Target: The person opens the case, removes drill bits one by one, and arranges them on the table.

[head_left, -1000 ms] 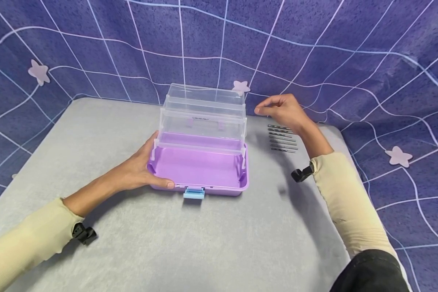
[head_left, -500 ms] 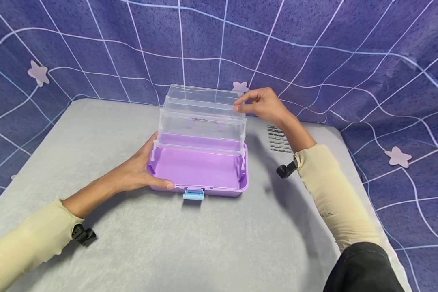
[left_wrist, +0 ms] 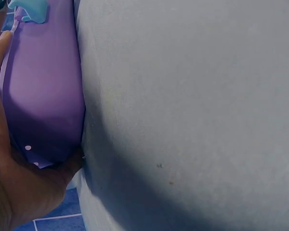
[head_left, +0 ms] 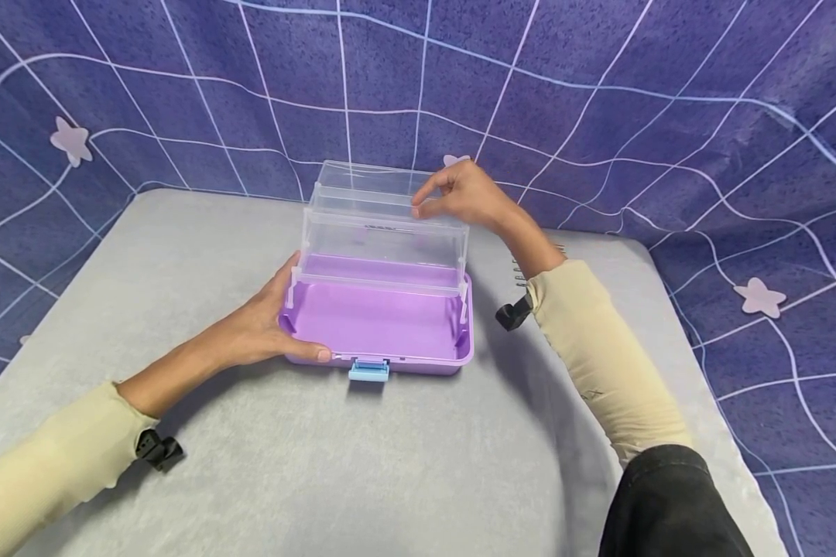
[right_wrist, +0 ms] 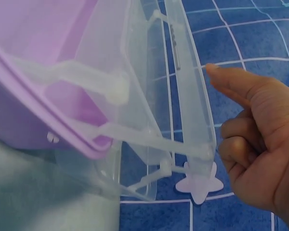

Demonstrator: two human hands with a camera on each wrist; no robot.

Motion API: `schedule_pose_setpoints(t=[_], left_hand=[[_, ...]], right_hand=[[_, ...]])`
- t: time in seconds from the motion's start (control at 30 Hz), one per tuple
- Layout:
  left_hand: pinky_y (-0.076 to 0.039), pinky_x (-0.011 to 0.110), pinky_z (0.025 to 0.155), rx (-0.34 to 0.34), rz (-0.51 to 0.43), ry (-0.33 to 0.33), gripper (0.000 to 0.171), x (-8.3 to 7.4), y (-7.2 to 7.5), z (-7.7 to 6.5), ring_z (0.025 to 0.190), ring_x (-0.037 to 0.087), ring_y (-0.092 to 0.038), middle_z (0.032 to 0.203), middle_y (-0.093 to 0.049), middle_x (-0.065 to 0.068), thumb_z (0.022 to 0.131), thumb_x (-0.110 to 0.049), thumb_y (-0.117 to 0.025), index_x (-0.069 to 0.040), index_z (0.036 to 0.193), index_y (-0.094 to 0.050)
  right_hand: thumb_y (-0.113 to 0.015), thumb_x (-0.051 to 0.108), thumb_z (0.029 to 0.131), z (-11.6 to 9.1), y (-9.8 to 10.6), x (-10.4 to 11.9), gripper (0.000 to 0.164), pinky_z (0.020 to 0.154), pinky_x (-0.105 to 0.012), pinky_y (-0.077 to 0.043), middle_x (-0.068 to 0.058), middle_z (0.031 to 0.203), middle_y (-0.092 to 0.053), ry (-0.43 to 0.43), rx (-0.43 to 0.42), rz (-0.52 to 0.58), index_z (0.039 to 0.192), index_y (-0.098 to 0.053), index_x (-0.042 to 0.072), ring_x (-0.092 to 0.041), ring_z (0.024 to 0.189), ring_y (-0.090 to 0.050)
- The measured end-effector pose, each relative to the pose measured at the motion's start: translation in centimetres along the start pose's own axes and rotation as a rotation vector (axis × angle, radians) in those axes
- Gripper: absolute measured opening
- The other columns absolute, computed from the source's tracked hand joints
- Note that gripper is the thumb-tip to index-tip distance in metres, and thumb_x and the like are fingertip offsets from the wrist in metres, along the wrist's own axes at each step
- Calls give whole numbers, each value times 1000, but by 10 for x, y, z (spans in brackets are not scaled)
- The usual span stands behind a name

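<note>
A purple toolbox [head_left: 376,317] with clear fold-out trays [head_left: 390,207] stands opened on the table. My left hand [head_left: 254,329] grips its left end, thumb along the front rim and fingers round the side. The left wrist view shows this hand [left_wrist: 24,187] at the box's purple wall. One drill bit [right_wrist: 175,47] lies in an upper tray. Over the trays' right part is my right hand [head_left: 460,193], thumb and index fingertips close together. In the right wrist view its other fingers [right_wrist: 236,149] are curled; I cannot tell whether the fingertips pinch anything thin.
Several drill bits [head_left: 519,272] lie in a row right of the box, mostly hidden under my right forearm. A light blue latch [head_left: 369,370] hangs at the box front. Behind the grey table [head_left: 418,464] hangs a blue cloth [head_left: 390,77] with a grid pattern.
My right hand has moved left from beside the drill bits to over the upper trays. The left hand and the toolbox have stayed in place.
</note>
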State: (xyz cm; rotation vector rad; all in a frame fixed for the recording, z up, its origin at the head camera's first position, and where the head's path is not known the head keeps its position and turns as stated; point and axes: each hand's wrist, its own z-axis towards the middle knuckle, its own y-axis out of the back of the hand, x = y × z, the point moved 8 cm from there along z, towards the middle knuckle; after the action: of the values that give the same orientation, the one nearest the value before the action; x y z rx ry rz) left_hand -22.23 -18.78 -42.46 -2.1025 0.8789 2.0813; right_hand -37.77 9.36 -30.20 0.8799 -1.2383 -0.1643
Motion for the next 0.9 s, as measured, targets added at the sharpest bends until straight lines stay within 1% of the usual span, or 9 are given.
schedule_pose_setpoints(t=[0.03, 0.1, 0.2, 0.3, 0.47, 0.6, 0.73, 0.83, 0.9], left_hand=[[-64, 51, 106, -3, -2, -1, 157, 0, 0, 0, 130, 41, -72, 166, -47, 14, 72, -16, -110, -41, 181, 0], [-64, 51, 105, -6, 1, -1, 157, 0, 0, 0, 129, 41, -72, 166, -47, 13, 72, -16, -110, -42, 181, 0], [-64, 52, 106, -11, 9, -5, 157, 0, 0, 1, 129, 40, -72, 166, -47, 13, 71, -16, -110, -41, 181, 0], [-64, 52, 106, -13, 5, -9, 157, 0, 0, 1, 129, 40, -72, 166, -47, 12, 71, -15, -110, -43, 180, -1], [-64, 53, 106, -14, 1, -17, 156, 0, 0, 2, 130, 40, -72, 167, -47, 10, 71, -15, -110, -49, 179, -3], [-63, 53, 107, -17, 12, -14, 156, 0, 1, 1, 130, 39, -72, 167, -46, 10, 71, -16, -110, -46, 180, -2], [-62, 54, 109, -24, 36, -5, 158, 0, 1, 0, 130, 39, -71, 168, -46, 10, 71, -18, -111, -40, 181, 0], [-60, 56, 112, -31, 65, 1, 158, 0, 2, 0, 131, 38, -71, 169, -45, 10, 71, -21, -111, -39, 181, 1], [-58, 58, 115, -35, 86, 8, 159, 1, 3, -1, 132, 38, -71, 171, -43, 10, 72, -23, -111, -40, 181, 3]], right_hand=[[-94, 18, 92, 1, -2, 2, 18, 72, -22, -41, 14, 55, -46, 10, 1, -23, 109, -90, 11, -6, 55, -35], [-94, 17, 92, 4, -4, 4, 18, 83, -24, -42, 14, 56, -49, 16, 15, -63, 108, -91, 10, -4, 53, -35], [-94, 16, 92, 7, -6, 5, 17, 88, -25, -43, 12, 64, -63, 4, 25, -107, 106, -91, 8, -4, 54, -36], [-94, 15, 91, 9, -8, 4, 16, 66, -27, -40, 7, 80, -76, -25, 34, -139, 105, -91, 9, -3, 57, -37], [-94, 14, 93, 12, -11, 2, 16, 55, -21, -32, 3, 88, -77, -67, 49, -163, 107, -91, 8, -2, 55, -34], [-91, 14, 95, 11, -14, 4, 15, 55, -20, -30, 0, 94, -79, -64, 64, -170, 108, -90, 7, -3, 57, -34], [-88, 18, 100, 10, -17, 6, 17, 68, -22, -42, -9, 116, -86, -57, 94, -192, 111, -90, 5, -8, 76, -52], [-87, 19, 100, 10, -19, 6, 19, 75, -23, -47, -14, 128, -85, -60, 106, -206, 113, -90, 5, -10, 88, -57], [-87, 19, 100, 11, -19, 6, 19, 71, -23, -44, -14, 129, -84, -60, 105, -216, 113, -90, 6, -11, 85, -54]])
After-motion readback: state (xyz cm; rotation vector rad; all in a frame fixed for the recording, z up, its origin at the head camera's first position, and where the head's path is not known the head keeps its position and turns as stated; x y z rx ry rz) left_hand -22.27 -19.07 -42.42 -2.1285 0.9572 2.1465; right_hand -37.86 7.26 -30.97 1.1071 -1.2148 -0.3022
